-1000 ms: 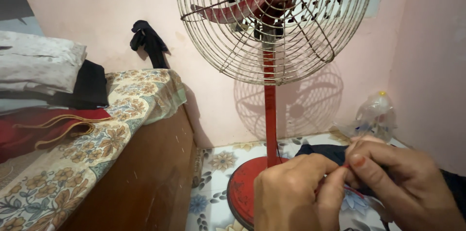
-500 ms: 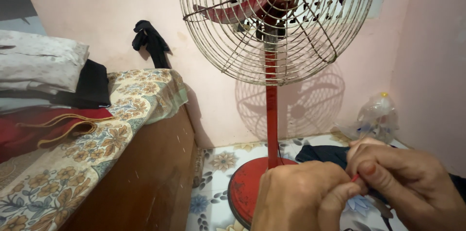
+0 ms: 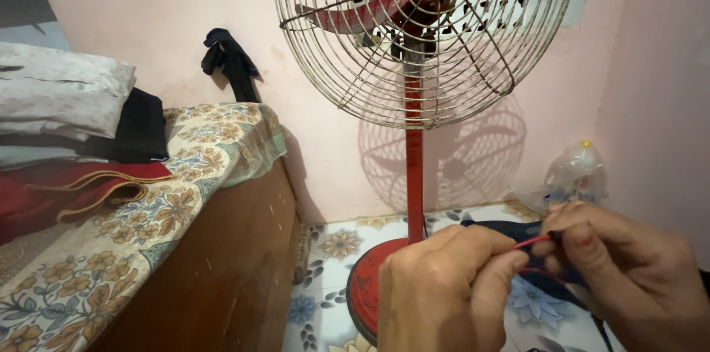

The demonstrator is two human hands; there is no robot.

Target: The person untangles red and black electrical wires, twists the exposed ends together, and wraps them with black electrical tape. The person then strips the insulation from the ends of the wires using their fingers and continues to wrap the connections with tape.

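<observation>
Red wire [image 3: 531,242] is stretched taut between the two hands, low at the right over the flowered floor [image 3: 333,248]. A moment ago it was hidden between them; now the right hand [image 3: 629,278] has drawn away, fingers pinched on its end, while the left hand [image 3: 451,293] is curled closed around the other. Behind stands the red fan [image 3: 414,174], beside the wooden bed [image 3: 214,278].

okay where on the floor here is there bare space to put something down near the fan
Bare floral floor lies between the wooden bed side and the fan's red round base, running back to the pink wall. It is crowded right of the base: both hands, left hand and right hand, pinch a red wire over dark cloth, with a crumpled plastic bottle in the corner.
</observation>
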